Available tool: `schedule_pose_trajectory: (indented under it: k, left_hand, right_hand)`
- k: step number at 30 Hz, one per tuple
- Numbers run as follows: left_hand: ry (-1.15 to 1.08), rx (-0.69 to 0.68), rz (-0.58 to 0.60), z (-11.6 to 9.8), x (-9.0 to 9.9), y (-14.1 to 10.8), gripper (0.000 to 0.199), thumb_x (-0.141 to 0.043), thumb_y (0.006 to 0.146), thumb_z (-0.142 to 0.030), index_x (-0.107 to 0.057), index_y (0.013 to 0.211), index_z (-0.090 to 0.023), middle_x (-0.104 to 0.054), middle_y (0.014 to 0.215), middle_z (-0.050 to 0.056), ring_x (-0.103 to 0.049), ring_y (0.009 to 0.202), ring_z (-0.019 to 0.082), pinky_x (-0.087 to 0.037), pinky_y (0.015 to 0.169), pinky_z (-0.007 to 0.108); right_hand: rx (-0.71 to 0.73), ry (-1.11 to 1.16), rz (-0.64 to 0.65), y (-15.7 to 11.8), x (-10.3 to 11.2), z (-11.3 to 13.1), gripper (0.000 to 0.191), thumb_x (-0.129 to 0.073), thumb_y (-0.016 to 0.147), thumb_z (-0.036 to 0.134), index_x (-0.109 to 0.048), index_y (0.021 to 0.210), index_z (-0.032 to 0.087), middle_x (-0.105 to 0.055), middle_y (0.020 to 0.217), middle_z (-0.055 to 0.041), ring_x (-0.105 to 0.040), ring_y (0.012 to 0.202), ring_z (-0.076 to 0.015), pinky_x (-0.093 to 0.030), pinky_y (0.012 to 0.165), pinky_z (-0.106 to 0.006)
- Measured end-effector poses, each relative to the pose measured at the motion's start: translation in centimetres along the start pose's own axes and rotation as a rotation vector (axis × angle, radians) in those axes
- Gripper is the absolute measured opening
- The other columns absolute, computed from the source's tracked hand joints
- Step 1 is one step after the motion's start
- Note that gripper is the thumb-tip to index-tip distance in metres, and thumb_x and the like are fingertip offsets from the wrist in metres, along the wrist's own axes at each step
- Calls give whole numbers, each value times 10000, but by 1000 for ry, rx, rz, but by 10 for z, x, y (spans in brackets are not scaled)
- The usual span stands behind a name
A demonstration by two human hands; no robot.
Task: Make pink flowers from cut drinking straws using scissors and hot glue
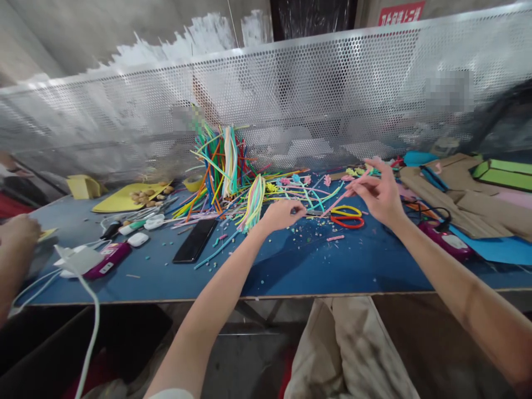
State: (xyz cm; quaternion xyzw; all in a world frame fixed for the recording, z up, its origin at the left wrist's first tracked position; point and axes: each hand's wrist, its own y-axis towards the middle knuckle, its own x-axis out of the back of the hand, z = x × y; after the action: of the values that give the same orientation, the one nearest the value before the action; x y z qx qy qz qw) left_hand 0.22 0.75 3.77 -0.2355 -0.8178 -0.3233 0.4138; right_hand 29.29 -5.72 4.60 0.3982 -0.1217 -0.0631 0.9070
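Note:
My right hand (379, 195) is raised a little over the table, its thumb and fingers closed on a pink pipe cleaner (337, 203) that slants down to the left. My left hand (283, 215) is closed in a pinch low over the table; whatever is in its fingertips is hidden. Right beside those fingertips are the blades of a pair of scissors with yellow and red handles (347, 223). I cannot tell whether the fingers touch the blades. Small pink and blue twisted pieces (307, 179) lie behind the scissors, and a short pink piece (336, 238) lies in front.
Bundled pipe cleaners (226, 160) stand behind a pale bundle (255, 197). A black phone (195, 241) lies to the left, near a purple device (108, 260) with white cables. Cardboard (465, 194) and another purple device (446, 241) are at the right. Another person's hand (19, 235) shows far left.

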Motion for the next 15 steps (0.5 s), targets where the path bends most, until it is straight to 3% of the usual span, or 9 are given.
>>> schedule_pose_trajectory:
  k: [1,3,6,9,12,15]
  left_hand:
    - [1,-13,-158,-5,0,0,306,-601,929,-434,-748,1108,-235,-751,1075,76,-681,935,209,-479,907,306]
    - [-38,-82,-258,-16,-1,-1,477,-630,916,-447,-626,1338,-225,-705,1214,109,-640,1122,258,-432,1038,361]
    - [-148,-123,-221,-27,-9,-4,583,-689,878,-454,-563,1402,-232,-715,1179,104,-654,1088,263,-441,1044,371]
    - [-138,-92,-227,-26,-22,-4,524,-651,910,-435,-581,1382,-216,-738,1072,107,-687,978,248,-487,953,338]
    - [-63,-97,-253,-19,-29,-2,396,-501,996,-359,-606,1350,-218,-719,1184,124,-696,992,230,-501,901,312]
    - [63,-84,-223,-12,-29,-1,363,-442,1020,-331,-646,1311,-258,-710,1238,100,-699,1006,224,-496,875,301]
  right_hand:
    - [3,-14,51,3,-8,3,555,-641,922,324,-397,1421,325,-744,930,-15,-754,822,-218,-627,854,-446]
    - [23,-77,153,7,-24,7,506,-632,928,323,-426,1389,297,-754,925,-27,-752,916,-235,-603,915,-469]
    - [42,-138,243,9,-47,6,457,-614,940,333,-445,1362,289,-764,929,-29,-741,988,-246,-575,960,-492]
    - [59,-153,218,5,-59,-1,371,-610,946,363,-494,1292,298,-767,956,-17,-747,950,-240,-593,906,-474]
    - [73,-276,143,-1,-59,-12,227,-596,955,402,-603,1153,291,-770,976,-26,-747,924,-237,-603,849,-427]
    - [115,-421,169,-4,-52,-23,186,-557,976,413,-683,1042,294,-772,996,-28,-742,904,-234,-592,843,-410]
